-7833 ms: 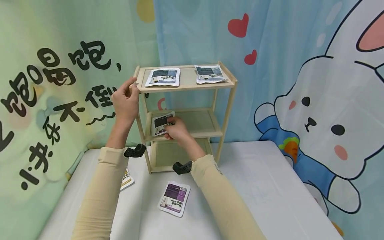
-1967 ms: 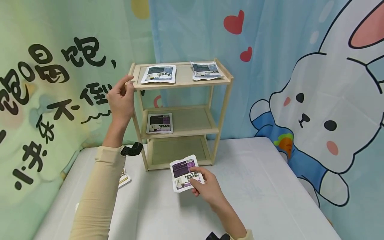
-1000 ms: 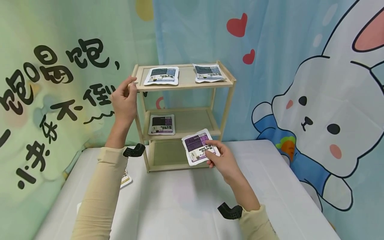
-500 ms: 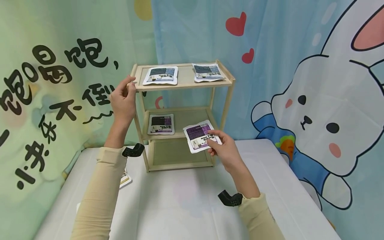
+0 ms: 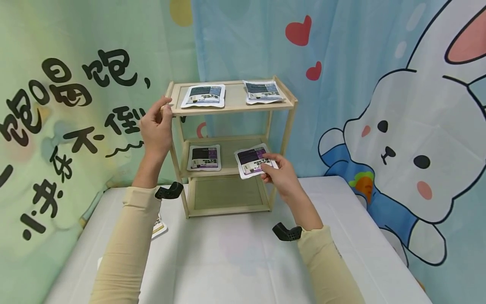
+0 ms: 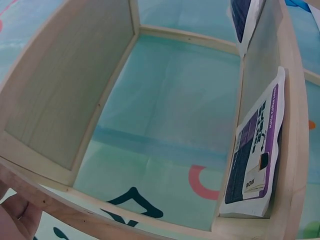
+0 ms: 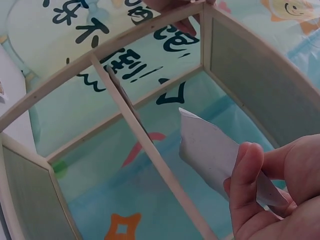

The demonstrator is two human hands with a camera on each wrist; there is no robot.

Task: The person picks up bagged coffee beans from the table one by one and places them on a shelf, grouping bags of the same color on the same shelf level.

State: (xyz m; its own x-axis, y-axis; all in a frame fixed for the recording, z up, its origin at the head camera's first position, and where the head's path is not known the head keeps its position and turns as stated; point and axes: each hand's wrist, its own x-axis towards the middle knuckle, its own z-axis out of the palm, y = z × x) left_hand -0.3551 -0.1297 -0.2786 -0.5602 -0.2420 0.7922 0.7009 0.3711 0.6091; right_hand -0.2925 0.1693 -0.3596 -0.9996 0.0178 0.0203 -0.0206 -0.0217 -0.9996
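Note:
My left hand (image 5: 156, 128) grips the top left corner of a three-tier wooden shelf rack (image 5: 231, 110). In my right hand (image 5: 282, 175) a white coffee packet with a purple label (image 5: 248, 161) is pinched by its right edge. It is held tilted at the front right of the middle tier; whether it touches the tier I cannot tell. The right wrist view shows the packet's plain back (image 7: 207, 147). A similar purple packet (image 5: 205, 158) lies flat at the left of that tier. The left wrist view shows this lying packet (image 6: 255, 155) with "Hello Coffee" print.
Blue-labelled packets lie on the top tier, one at left (image 5: 203, 96) and some at right (image 5: 263, 91). A yellow-marked packet (image 5: 158, 228) on the white table (image 5: 220, 261) is partly hidden by my left arm. Printed curtains (image 5: 243, 46) hang behind.
My right hand let go of the first purple packet on the middle tier, took the second from the table and raised it to that tier's right side. My left hand stayed on the rack.

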